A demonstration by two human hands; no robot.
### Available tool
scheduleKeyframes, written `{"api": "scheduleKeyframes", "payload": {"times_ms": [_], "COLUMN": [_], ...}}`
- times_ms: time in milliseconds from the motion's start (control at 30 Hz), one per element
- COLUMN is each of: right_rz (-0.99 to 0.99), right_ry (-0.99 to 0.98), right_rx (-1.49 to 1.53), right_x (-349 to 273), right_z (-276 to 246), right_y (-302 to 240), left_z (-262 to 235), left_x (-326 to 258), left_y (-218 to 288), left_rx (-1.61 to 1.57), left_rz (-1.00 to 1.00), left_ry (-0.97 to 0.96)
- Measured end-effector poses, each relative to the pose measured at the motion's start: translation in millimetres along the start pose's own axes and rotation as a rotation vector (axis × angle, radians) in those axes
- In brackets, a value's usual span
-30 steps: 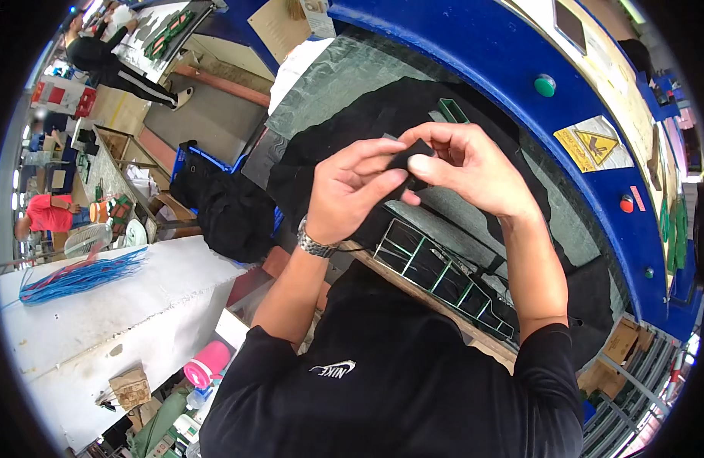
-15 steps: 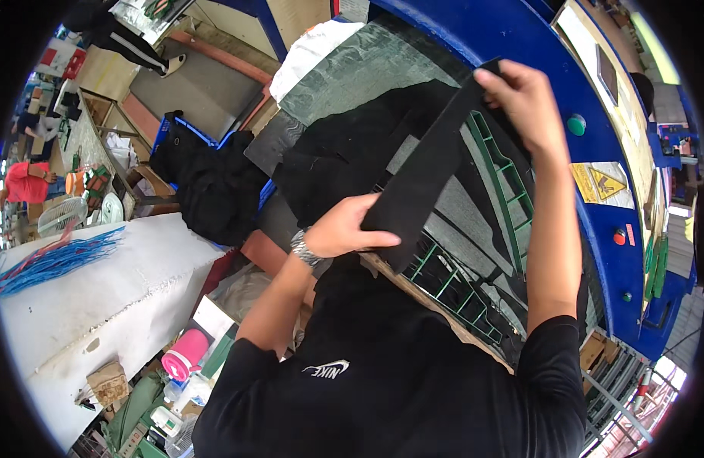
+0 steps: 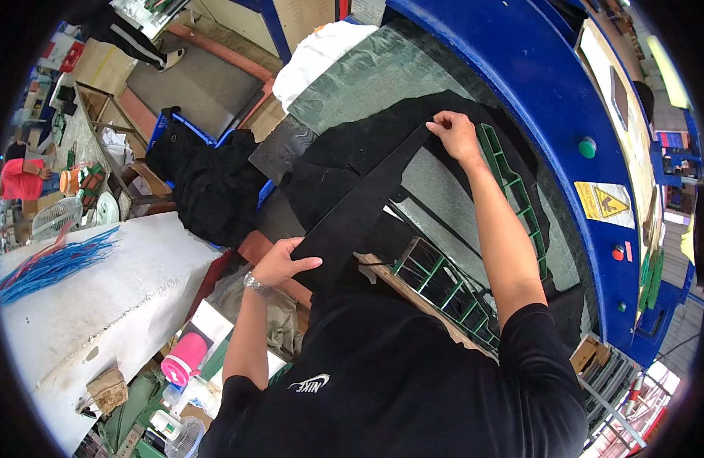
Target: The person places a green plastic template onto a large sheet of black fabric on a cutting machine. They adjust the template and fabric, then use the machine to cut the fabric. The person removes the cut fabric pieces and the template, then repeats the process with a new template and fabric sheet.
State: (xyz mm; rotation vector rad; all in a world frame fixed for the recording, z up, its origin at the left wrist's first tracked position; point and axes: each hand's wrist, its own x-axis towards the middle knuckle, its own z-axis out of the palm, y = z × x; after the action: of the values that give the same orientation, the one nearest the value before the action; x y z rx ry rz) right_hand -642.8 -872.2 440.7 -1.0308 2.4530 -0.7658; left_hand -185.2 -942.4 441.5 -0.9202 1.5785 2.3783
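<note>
A long strip of black, cloth-like material (image 3: 359, 200) is stretched on a slant between my hands. My left hand (image 3: 281, 264) pinches its near end between thumb and fingers, close to my body. At the far end, my right hand (image 3: 457, 137) grips the strip's tip with thumb and fingertips. Under and beyond it, a larger black sheet (image 3: 321, 172) lies across a grey-green cutting bed (image 3: 359, 76). A green-framed cutting die (image 3: 512, 182) lies beside my right forearm. Another green die (image 3: 441, 278) sits nearer me, beside a wooden edge.
A blue press frame (image 3: 546, 99) with buttons and a yellow warning label curves along the right. Left of the bed, black material (image 3: 214, 183) heaps over a blue crate (image 3: 266, 192). A white-topped table (image 3: 85, 313) bears blue strands (image 3: 58, 263). People stand farther off.
Both hands have moved left, the left one also nearer my body and the right one lower. The black strip has moved with them, still held at both ends.
</note>
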Motion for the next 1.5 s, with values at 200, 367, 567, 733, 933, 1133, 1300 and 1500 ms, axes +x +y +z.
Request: {"api": "scheduleKeyframes", "payload": {"times_ms": [200, 367, 567, 733, 933, 1133, 1300, 1500], "right_rz": [-0.015, -0.015, -0.056, -0.418, -0.858, -1.079, -1.356, -1.637], "right_ry": [0.039, -0.040, -0.056, 0.018, 0.011, 0.048, -0.054, -0.267], "right_rx": [-0.057, -0.213, 0.031, 0.050, 0.012, -0.017, -0.069, 0.050], "right_x": [-1, 13, -11, -73, -150, -218, -256, -305], "right_z": [12, 11, -10, -87, -140, -162, -179, -192], "right_y": [-7, 0, -31, -138, -241, -268, -275, -264], "left_z": [-19, -19, 9, 20, 15, 41, 95, 186], "left_x": [2, -3, 19, 63, 57, 24, -18, -67], "left_y": [-48, -36, 45, 107, 150, 119, 80, -23], "left_rx": [0.107, 0.472, 0.294, 0.526, 0.536, 0.684, 0.498, 0.317], "left_rz": [0.013, -0.002, 0.302, 0.606, 0.584, 0.610, 0.686, 0.676], "left_ry": [0.236, 0.521, 0.464, 0.296, -0.092, -0.073, 0.045, 0.477]}}
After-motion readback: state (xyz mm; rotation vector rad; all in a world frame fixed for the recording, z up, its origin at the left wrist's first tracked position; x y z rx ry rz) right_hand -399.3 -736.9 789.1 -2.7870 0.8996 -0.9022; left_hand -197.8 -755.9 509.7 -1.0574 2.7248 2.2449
